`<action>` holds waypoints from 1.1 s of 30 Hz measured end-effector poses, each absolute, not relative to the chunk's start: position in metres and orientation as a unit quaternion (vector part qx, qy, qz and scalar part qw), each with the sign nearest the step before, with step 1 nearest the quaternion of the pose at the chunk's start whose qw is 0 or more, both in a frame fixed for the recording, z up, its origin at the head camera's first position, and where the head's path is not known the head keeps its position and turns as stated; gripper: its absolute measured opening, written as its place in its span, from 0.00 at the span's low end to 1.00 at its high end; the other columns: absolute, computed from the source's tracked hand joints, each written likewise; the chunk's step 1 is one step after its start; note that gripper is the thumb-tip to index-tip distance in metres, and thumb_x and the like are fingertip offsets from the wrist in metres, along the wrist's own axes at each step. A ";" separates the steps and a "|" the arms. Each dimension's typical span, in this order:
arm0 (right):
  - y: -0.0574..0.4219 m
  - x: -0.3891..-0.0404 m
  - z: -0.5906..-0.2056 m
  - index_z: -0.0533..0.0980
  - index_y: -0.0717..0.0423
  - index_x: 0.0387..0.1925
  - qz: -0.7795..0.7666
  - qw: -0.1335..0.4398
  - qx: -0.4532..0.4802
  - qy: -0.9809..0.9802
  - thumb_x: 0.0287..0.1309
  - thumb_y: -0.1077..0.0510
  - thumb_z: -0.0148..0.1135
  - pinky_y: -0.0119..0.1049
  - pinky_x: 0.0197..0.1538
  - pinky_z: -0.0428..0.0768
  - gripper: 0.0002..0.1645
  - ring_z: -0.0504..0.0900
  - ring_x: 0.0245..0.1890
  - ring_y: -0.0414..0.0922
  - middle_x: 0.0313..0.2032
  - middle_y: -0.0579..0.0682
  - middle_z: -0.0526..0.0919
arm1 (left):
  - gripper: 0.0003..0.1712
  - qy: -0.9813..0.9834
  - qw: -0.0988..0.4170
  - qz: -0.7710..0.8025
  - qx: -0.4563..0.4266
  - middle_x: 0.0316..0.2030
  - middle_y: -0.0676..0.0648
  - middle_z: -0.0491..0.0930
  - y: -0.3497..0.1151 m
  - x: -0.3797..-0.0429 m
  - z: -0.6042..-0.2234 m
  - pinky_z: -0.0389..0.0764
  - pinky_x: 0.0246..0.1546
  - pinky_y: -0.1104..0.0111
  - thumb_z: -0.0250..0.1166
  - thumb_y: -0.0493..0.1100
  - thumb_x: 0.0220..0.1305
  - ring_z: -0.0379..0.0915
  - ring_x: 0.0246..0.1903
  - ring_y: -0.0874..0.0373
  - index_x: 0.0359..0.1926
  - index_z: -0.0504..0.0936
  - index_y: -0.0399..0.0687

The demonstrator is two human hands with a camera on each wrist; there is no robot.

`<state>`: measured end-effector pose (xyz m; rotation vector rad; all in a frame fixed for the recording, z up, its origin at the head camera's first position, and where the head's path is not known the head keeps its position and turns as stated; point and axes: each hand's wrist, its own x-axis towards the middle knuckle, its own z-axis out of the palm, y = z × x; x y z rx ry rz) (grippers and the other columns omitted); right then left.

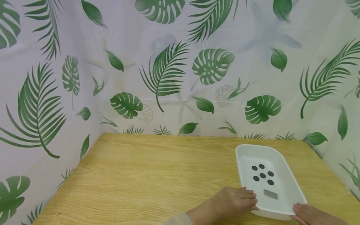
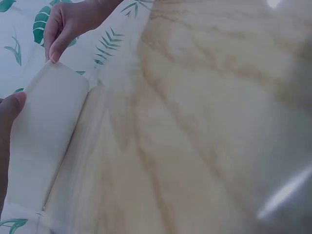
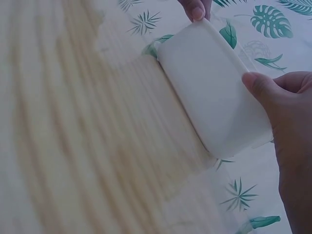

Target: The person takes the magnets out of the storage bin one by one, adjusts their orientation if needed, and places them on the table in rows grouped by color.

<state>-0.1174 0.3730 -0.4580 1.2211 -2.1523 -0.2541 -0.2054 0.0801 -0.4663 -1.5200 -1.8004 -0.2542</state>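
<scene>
A white, shallow rectangular tray (image 1: 284, 184) with rounded corners lies toward the right side of the table. Inside it are several black round discs (image 1: 262, 175) and, nearer the front, one small grey rectangular bar (image 1: 270, 194). My left hand (image 1: 232, 201) grips the rim at the near left corner, fingers over the edge. At the near right corner my right hand (image 1: 315, 215) holds the rim in the same way. Both wrist views show the tray's outer wall (image 3: 214, 92), with thumbs pressed against it just below the rim.
The wood-grain table (image 1: 154, 175) extends left of the tray. Behind it and along both sides hangs a white cloth (image 1: 180, 103) printed with green leaves. A small dark mark (image 1: 58, 214) shows near the table's front left.
</scene>
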 end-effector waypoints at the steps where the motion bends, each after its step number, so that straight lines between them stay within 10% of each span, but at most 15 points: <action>1: 0.371 -0.116 -0.458 0.42 0.45 0.74 -0.092 0.324 0.461 -0.821 0.72 0.39 0.28 0.25 0.70 0.40 0.35 0.41 0.73 0.35 0.74 0.42 0.39 | 0.13 -0.704 0.377 -0.099 -0.594 0.42 0.61 0.84 0.079 -0.206 -0.466 0.66 0.55 0.79 0.56 0.53 0.68 0.76 0.47 0.73 0.40 0.86 0.59; 8: 0.360 -0.112 -0.458 0.56 0.42 0.70 -0.040 0.344 0.437 -0.830 0.71 0.39 0.36 0.24 0.69 0.46 0.30 0.49 0.71 0.32 0.71 0.39 0.48 | 0.13 -0.703 0.378 -0.105 -0.593 0.41 0.61 0.84 0.074 -0.205 -0.464 0.67 0.55 0.78 0.57 0.53 0.67 0.77 0.47 0.72 0.40 0.87 0.58; 14: 0.353 -0.109 -0.458 0.82 0.53 0.43 -0.032 0.339 0.411 -0.846 0.69 0.37 0.40 0.22 0.68 0.48 0.31 0.51 0.69 0.29 0.55 0.45 0.78 | 0.11 -0.689 0.397 -0.127 -0.593 0.39 0.60 0.85 0.069 -0.208 -0.467 0.68 0.55 0.78 0.61 0.53 0.64 0.78 0.46 0.71 0.39 0.87 0.56; 19: 0.345 -0.108 -0.457 0.82 0.54 0.41 -0.014 0.351 0.403 -0.845 0.68 0.36 0.40 0.22 0.67 0.49 0.32 0.52 0.69 0.29 0.41 0.52 0.85 | 0.11 -0.674 0.415 -0.140 -0.595 0.39 0.59 0.85 0.065 -0.209 -0.469 0.70 0.53 0.77 0.62 0.52 0.63 0.78 0.45 0.70 0.37 0.88 0.56; 33: 0.330 -0.114 -0.460 0.84 0.51 0.44 0.051 0.377 0.409 -0.829 0.63 0.38 0.52 0.20 0.64 0.56 0.26 0.63 0.64 0.29 0.42 0.51 0.86 | 0.10 -0.671 0.435 -0.164 -0.577 0.36 0.58 0.85 0.052 -0.208 -0.473 0.70 0.53 0.77 0.66 0.51 0.59 0.79 0.43 0.70 0.36 0.88 0.54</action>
